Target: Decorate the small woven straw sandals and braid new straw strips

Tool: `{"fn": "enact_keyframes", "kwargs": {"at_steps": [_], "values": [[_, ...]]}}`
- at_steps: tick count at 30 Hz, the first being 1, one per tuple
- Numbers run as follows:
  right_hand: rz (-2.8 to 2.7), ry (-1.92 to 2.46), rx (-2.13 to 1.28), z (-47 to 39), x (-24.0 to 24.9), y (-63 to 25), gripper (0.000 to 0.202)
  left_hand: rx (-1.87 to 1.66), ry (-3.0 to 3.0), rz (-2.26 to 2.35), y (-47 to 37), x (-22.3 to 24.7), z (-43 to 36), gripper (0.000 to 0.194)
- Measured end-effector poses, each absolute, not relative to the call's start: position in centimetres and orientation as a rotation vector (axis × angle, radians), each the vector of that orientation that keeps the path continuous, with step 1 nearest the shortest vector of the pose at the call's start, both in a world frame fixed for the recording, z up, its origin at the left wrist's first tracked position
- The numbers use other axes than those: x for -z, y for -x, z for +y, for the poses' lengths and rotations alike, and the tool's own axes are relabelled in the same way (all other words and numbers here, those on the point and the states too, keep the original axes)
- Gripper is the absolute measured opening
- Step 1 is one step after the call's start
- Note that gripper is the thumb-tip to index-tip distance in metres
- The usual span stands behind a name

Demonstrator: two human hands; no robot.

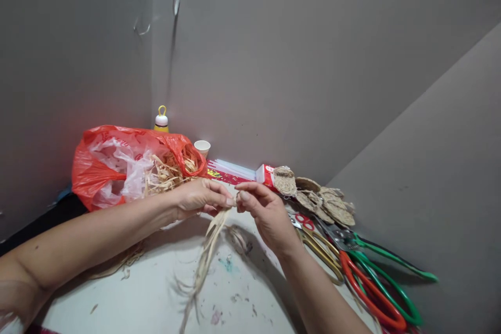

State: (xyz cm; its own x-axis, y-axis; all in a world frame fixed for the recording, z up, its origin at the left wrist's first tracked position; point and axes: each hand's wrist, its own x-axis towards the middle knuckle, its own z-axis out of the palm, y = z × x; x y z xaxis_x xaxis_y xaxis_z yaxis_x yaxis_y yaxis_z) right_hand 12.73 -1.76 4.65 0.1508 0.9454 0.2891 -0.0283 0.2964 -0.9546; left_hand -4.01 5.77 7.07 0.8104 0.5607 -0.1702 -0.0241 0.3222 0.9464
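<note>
Over the middle of the white table [156, 292], my left hand [201, 197] and my right hand [262, 211] meet almost fingertip to fingertip. Between the left thumb and fingers is pinched the upper end of a pale dried-fibre strand bundle [209, 250], whose loose ends hang down toward the table's near side. Thumb and forefinger of the right hand close on the short tip of the same bundle. The exact shape of that tip is mostly hidden by the fingers.
A red plastic bag [102, 167] with dried fibre strips [166, 169] stands at left, near a paper cup [202, 147] and a yellow bottle [161, 121]. To the right lie woven fibre pieces [332, 203], gold-handled scissors [323, 255], red-handled scissors [371, 292] and green-handled cutters [395, 258]. Grey walls enclose the back.
</note>
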Motion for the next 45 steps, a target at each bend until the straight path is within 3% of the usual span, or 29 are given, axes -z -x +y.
{"fn": "enact_keyframes", "kwargs": {"at_steps": [6,30,38,45], "values": [[-1.259,1.219,-0.912,-2.0,-4.8,-12.0,0.030,-0.517,-1.105,0.537,4.1,-7.2,6.1,0.021],[-1.093,1.141,-1.358,-2.5,-5.8,-11.5,0.024,-0.484,-1.116,0.521,4.0,-6.8,6.7,0.027],[-1.172,1.257,-1.218,-2.3,-5.2,-11.6,0.030,-0.495,-1.146,0.547,3.8,-7.1,6.2,0.027],[-1.137,1.233,-1.291,-2.5,-5.5,-11.4,0.030,-0.464,-1.150,0.536,3.9,-6.9,6.5,0.025]]}}
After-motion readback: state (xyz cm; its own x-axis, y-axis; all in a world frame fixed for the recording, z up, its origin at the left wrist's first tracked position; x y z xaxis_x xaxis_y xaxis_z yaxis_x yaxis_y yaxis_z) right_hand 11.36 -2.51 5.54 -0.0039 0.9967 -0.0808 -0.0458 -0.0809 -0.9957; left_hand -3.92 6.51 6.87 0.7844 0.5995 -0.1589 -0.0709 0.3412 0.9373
